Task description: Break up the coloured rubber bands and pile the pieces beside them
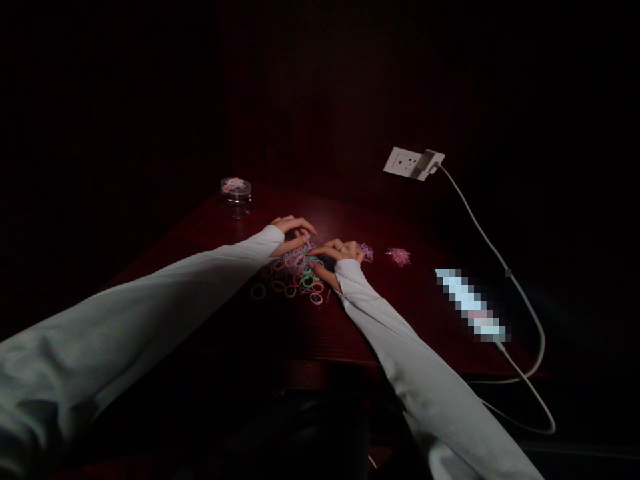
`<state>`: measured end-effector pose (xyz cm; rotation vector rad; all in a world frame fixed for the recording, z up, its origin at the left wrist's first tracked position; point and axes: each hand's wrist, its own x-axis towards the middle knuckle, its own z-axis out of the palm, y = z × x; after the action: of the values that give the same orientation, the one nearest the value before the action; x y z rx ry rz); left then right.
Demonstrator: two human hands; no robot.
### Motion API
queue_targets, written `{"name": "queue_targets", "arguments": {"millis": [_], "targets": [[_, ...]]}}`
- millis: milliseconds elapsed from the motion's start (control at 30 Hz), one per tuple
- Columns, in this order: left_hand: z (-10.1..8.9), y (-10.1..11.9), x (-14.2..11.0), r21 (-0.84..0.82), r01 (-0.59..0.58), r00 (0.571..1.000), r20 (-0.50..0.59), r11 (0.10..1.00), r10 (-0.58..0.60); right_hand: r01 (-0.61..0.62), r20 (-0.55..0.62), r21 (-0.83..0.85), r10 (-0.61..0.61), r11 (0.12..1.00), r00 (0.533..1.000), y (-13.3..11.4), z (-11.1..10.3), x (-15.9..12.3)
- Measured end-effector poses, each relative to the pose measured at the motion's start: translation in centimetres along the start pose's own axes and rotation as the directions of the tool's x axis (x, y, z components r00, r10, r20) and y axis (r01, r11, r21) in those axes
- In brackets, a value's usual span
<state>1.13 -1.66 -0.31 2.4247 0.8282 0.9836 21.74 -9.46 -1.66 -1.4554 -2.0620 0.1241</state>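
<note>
A heap of colourful hair ties (pixel 291 288) lies on the dark red table, with rings in green, orange, yellow and pink, and thinner pink and lilac bands on top. My left hand (pixel 295 230) reaches over the heap's far side, index finger and thumb a little apart near the thin bands. From the right, my right hand (pixel 337 255) touches the same bands, its index finger stretched out and its thumb apart below. Whether a thin band lies between any fingertips is too small to see. Just past my right hand is a small pile of purple bands (pixel 367 251).
A pile of pink bands (pixel 399 257) lies farther right. A clear round container (pixel 236 190) stands at the far left. A phone (pixel 470 305) with a blurred screen lies at the right, its white cable (pixel 520 287) looping to a charger (pixel 429 164) in the wall socket (pixel 400 162).
</note>
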Motion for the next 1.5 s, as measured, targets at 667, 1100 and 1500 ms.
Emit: {"name": "queue_targets", "arguments": {"millis": [667, 1100, 1500], "targets": [[0.1, 0.1, 0.0, 0.085, -0.022, 0.999, 0.035, 0.996, 0.019, -0.109, -0.032, 0.071, 0.112, 0.991, 0.993, 0.2, 0.2, 0.4], [-0.2, 0.8, 0.0, 0.094, -0.039, 0.996, 0.087, 0.995, 0.031, -0.054, 0.045, 0.069, 0.05, 0.996, 0.998, 0.7, 0.5, 0.2], [-0.3, 1.2, 0.0, 0.105, -0.028, 0.995, 0.101, 0.994, 0.017, -0.095, 0.019, 0.078, 0.094, 0.992, 0.995, 0.2, 0.3, 0.4]]}}
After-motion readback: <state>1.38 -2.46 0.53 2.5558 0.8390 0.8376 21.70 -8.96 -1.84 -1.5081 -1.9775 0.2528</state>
